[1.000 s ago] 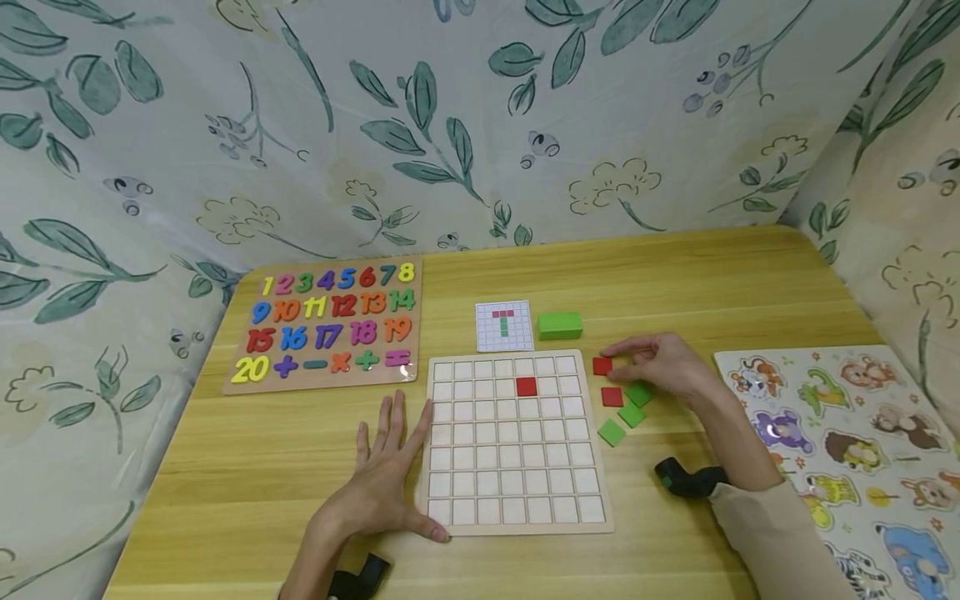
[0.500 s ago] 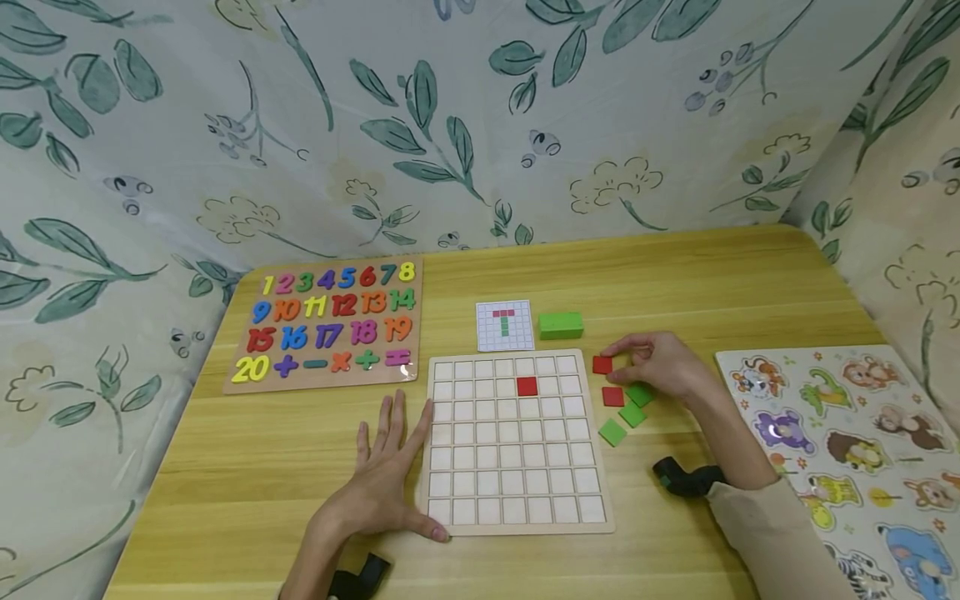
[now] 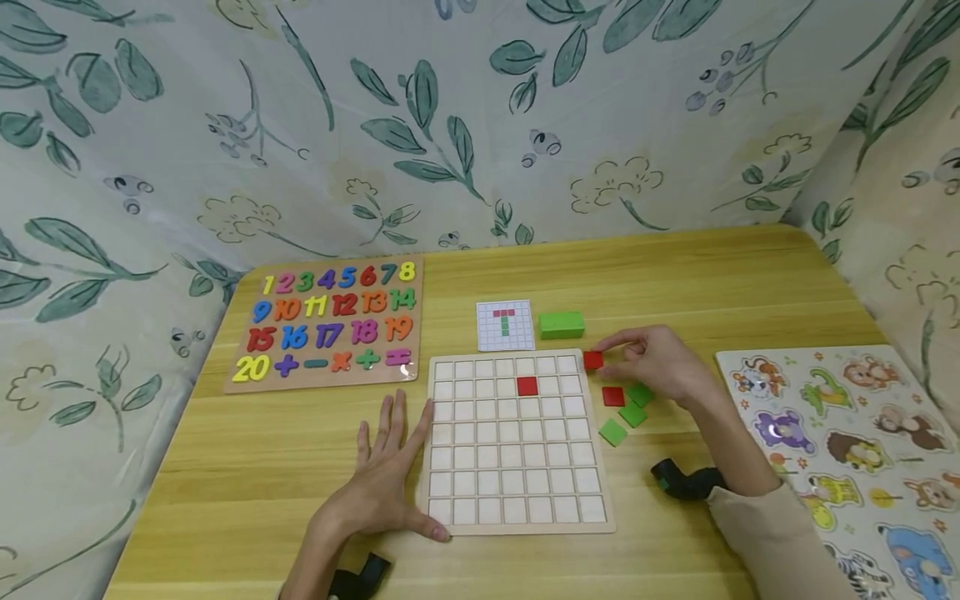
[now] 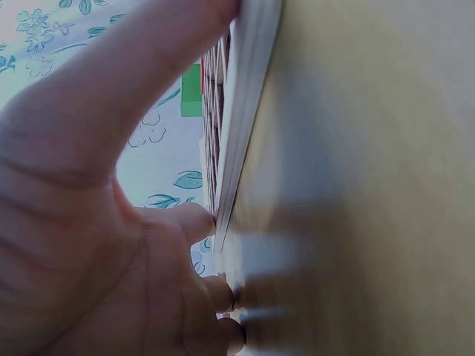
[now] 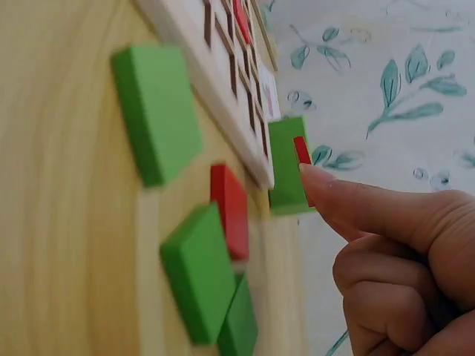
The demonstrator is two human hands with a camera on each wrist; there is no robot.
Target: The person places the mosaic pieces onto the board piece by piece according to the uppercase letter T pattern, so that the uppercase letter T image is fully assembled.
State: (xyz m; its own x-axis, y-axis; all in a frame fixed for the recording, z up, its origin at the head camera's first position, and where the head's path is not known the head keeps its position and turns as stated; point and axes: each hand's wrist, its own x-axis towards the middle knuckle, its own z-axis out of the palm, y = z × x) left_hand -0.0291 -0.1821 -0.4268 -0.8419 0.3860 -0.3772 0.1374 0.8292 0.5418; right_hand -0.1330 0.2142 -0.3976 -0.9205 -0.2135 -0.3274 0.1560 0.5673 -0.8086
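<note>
Between thumb and forefinger my right hand (image 3: 656,364) pinches a red square tile (image 3: 592,360), just off the upper right edge of the white wooden grid board (image 3: 517,530). The right wrist view shows that tile (image 5: 302,150) raised above the table. My left hand (image 3: 386,487) lies spread, thumb and forefinger touching the board's left edge. One red tile (image 3: 527,386) sits in a cell of the board's second row. Beside the board lie another red tile (image 3: 612,396) and three green tiles (image 3: 612,432).
Behind the board are a card (image 3: 505,326) with a red and green T pattern and a green block (image 3: 561,325). A number puzzle (image 3: 330,386) lies at the back left, an animal sticker sheet (image 3: 817,433) at the right. A patterned cloth (image 3: 465,125) hangs behind the table.
My right hand has lifted the red tile from the table and shifted it slightly left, towards the board. The left hand has stayed in place.
</note>
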